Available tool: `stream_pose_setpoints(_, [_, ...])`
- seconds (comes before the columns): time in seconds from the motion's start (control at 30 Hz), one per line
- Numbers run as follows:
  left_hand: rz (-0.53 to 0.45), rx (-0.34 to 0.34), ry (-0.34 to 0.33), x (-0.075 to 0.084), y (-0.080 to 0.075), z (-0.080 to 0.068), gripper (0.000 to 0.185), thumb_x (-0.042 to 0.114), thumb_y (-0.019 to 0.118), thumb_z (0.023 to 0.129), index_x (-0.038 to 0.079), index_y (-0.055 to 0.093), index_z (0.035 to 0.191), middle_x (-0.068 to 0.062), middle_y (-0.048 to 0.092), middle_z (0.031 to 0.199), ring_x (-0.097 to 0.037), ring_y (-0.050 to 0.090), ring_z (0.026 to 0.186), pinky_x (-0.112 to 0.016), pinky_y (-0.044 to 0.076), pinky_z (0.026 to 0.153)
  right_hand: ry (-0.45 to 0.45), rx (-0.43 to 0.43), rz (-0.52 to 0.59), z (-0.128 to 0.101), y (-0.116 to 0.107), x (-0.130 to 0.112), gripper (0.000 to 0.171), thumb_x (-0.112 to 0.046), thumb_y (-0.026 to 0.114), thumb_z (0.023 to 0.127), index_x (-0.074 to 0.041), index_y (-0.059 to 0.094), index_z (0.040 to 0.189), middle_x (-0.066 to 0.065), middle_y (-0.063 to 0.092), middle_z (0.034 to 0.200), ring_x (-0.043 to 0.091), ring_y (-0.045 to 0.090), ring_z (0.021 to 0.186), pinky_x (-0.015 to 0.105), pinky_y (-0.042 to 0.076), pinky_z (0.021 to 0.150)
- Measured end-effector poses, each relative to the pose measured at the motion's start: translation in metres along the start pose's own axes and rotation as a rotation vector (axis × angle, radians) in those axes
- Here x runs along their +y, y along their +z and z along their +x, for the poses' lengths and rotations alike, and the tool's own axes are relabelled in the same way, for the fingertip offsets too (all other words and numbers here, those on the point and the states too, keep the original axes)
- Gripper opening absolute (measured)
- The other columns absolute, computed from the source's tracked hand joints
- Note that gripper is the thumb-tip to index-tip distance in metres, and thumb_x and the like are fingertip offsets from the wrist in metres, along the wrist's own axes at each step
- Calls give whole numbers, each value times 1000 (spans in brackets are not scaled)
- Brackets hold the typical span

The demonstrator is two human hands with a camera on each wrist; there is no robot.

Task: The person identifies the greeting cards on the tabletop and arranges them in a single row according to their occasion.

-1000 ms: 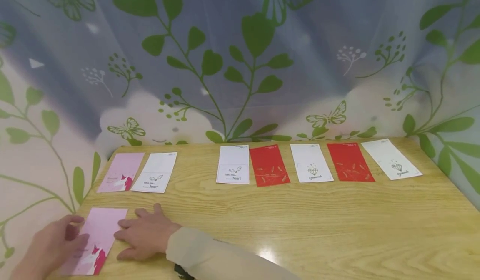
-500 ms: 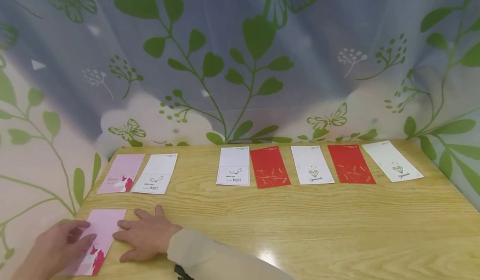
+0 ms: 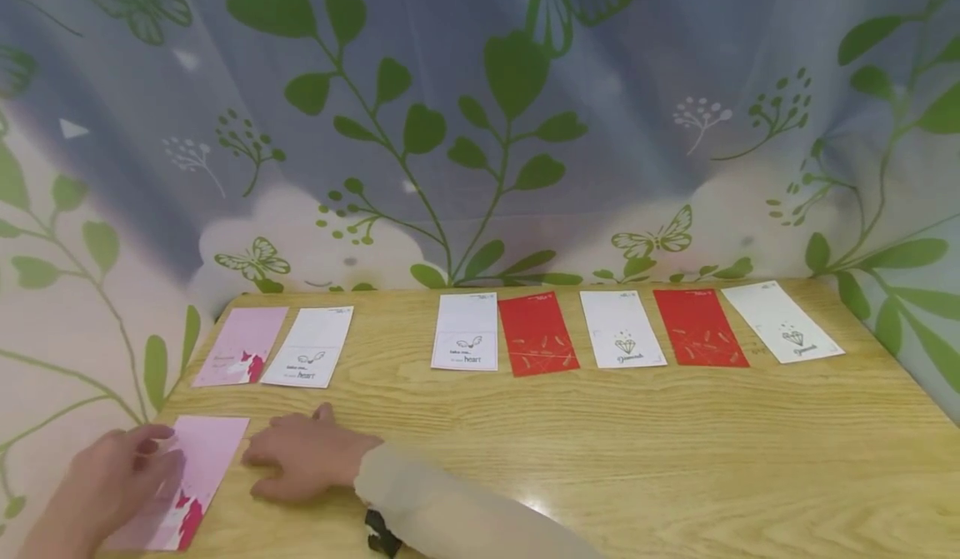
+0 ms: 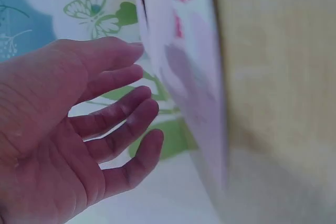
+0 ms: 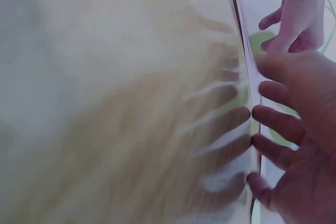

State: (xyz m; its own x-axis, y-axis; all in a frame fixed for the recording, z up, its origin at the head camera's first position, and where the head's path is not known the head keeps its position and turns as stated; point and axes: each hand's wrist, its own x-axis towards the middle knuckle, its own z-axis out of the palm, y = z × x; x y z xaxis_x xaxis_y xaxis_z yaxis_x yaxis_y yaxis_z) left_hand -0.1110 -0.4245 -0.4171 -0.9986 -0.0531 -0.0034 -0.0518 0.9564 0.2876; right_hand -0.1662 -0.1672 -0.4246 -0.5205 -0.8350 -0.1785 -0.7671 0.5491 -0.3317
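A pink card [image 3: 197, 467] with a magenta and white print lies at the table's front left. My left hand [image 3: 112, 484] is over the card's left side in the head view, its fingers loosely bent. In the left wrist view, a gap shows between the left fingertips [image 4: 152, 103] and the card. My right hand [image 3: 311, 455] is just right of the card, palm down with fingers extended. Its fingertips [image 5: 260, 113] touch or nearly touch the table. Neither hand holds anything.
Along the back of the wooden table [image 3: 525, 434] lie another pink card [image 3: 240, 346], white cards [image 3: 311, 346] and red cards [image 3: 540, 334], several in a row with a gap after the second. A leaf-patterned curtain [image 3: 480, 126] hangs behind.
My right hand has shifted a little right, away from the front pink card. That card has slid slightly left. My left hand first moved a little inward over the card, then back slightly left.
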Motion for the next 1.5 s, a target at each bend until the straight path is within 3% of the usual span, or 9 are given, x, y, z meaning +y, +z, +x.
stream_pose_setpoints(0.1, [-15,118,51,8,-2,10,30,18,73,90,-6,69,109,-23,73,91,-35,72,76,-48,54,70,-41,104,91,0,-3,14,37,-46,54,103,-39,59,139,-25,56,143,-3,47,138,32,35,116])
stream_pose_setpoints(0.23, [-46,184,58,21,-5,27,29,18,71,92,-4,70,109,-24,74,93,-35,74,75,-44,53,67,-63,245,168,-3,-8,30,31,-39,55,104,-30,68,131,-19,65,133,-5,57,125,12,41,103])
stream_pose_setpoints(0.4, [-74,150,-35,32,-6,51,41,28,63,98,-8,65,116,-32,70,107,-47,69,91,-51,52,71,4,382,276,-8,-16,44,31,-38,59,102,-23,70,127,-12,70,128,-1,63,117,9,44,94])
stream_pose_setpoints(0.6, [-85,37,-143,35,-8,72,62,42,56,101,-14,56,128,-41,60,122,-53,62,100,-52,51,72,133,492,462,-13,-24,53,32,-37,62,100,-20,70,125,-5,72,125,5,66,111,13,48,89])
stream_pose_setpoints(0.8, [-36,-73,-177,40,-11,81,88,56,58,97,-23,44,133,-49,48,131,-61,56,108,-62,51,81,248,525,616,-16,-28,57,34,-37,65,98,-18,69,126,0,72,123,8,65,105,18,49,87])
stream_pose_setpoints(0.97, [26,-130,-192,41,-13,83,97,63,58,93,-25,43,130,-50,50,125,-59,59,100,-60,52,75,269,529,664,-16,-26,59,34,-37,66,97,-18,70,125,0,71,123,8,65,103,18,49,86])
stream_pose_setpoints(1.27, [20,-129,-249,35,-10,86,87,61,56,96,-22,47,120,-46,56,108,-44,59,81,-50,50,62,266,546,689,-20,-22,66,33,-34,65,98,-16,70,125,1,70,126,9,65,104,18,50,87])
stream_pose_setpoints(1.5, [16,-137,-270,38,-5,90,74,64,63,90,-10,54,90,-24,57,78,-31,53,70,-39,42,55,266,562,754,-25,-23,71,37,-40,63,99,-18,69,128,-3,68,132,13,66,110,21,51,89])
